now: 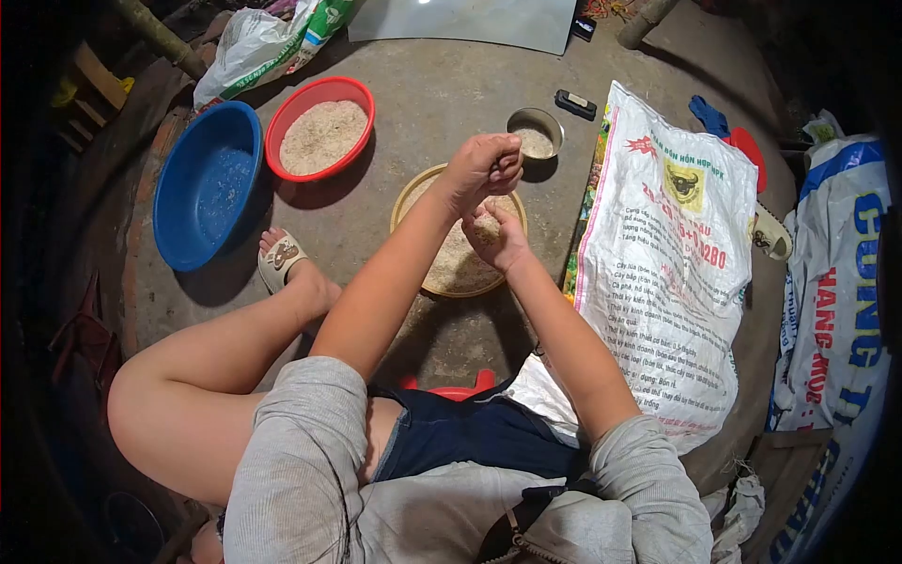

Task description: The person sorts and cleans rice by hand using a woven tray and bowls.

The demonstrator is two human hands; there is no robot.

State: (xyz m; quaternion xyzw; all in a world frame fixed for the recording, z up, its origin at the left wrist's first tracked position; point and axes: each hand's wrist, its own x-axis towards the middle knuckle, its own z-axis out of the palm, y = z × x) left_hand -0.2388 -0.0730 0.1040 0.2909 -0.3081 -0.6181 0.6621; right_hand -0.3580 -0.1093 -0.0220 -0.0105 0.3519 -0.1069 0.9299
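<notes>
My left hand point(484, 169) is raised over a round yellow-rimmed tray point(398, 209), its fingers curled inward; what they hold, if anything, is hidden. Just below it, my right hand point(498, 237) is cupped palm up with a small heap of pale rice grains point(487, 227) in it. More of the same grain point(456, 268) is spread in the tray on the floor before me. Behind my hands, to the right, stands a small metal pot point(536, 133) with some grain inside.
At the left are a red basin point(272, 141) full of grain and a blue basin point(209, 202) with bits stuck inside. A printed white sack point(658, 273) lies flat at the right. A dark phone-like object point(575, 104) lies beyond the pot. A metal sheet point(465, 23) is at the back.
</notes>
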